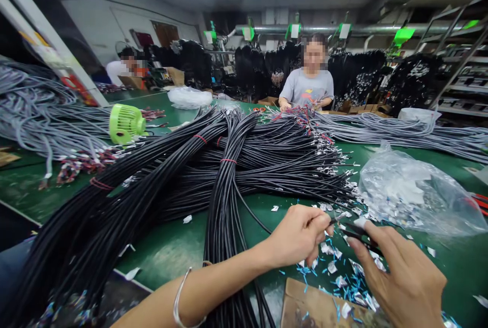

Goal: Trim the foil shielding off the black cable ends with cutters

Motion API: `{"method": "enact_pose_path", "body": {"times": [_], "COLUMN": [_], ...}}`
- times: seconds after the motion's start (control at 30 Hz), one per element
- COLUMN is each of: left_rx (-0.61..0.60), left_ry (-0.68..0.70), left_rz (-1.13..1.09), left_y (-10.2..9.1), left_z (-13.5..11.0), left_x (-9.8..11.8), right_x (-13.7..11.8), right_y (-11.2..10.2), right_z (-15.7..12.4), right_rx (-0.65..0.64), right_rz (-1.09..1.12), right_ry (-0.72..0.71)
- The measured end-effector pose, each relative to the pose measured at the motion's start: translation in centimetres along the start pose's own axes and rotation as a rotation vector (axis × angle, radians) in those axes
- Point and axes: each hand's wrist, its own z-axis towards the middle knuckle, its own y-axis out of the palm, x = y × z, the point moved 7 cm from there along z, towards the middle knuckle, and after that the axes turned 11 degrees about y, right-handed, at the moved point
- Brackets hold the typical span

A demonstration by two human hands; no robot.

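My left hand (299,234) is closed in a pinch on the end of a black cable (254,214), whose stripped tip pokes out past the fingertips. The rest of that cable runs back toward the bundle. Close by on the right, my right hand (400,272) grips black tweezers (360,232) between thumb and fingers, with their points near the cable tip. A white cover sits on one right fingertip. Under both hands lie blue wire scraps (353,279) and bits of silvery foil (340,281). A tied bundle of black cables (224,201) lies left of my left hand.
More black cables (282,178) are heaped across the green table (171,262). A clear plastic bag (415,190) of scraps lies right, a brown board (308,302) in front. A green fan (125,123) and grey cables (400,129) are farther back. A co-worker (308,84) handles wires opposite.
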Motion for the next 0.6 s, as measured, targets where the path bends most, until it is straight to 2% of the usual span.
{"method": "enact_pose_path", "body": {"times": [0.1, 0.17, 0.27, 0.43, 0.6], "left_rx": [-0.034, -0.047, -0.047, -0.003, -0.036], "left_ry": [-0.013, -0.026, -0.028, 0.025, 0.039], "left_rz": [-0.003, -0.019, -0.081, -0.132, -0.102], "left_y": [0.2, 0.3, 0.3, -0.1, 0.2], "left_z": [0.0, 0.0, 0.1, 0.4, 0.3], "left_x": [-0.1, -0.2, -0.2, 0.1, 0.1], "right_x": [-1.0, -1.0, -0.2, 1.6, 1.5], "right_y": [-0.4, -0.3, 0.2, 1.5, 2.0], "right_z": [-0.1, -0.2, -0.4, -0.3, 0.0], "right_rx": [0.042, 0.018, -0.052, -0.205, -0.298], "right_rz": [0.013, 0.031, 0.110, 0.358, 0.488], "right_ry": [-0.116, -0.123, -0.023, 0.274, 0.355]}}
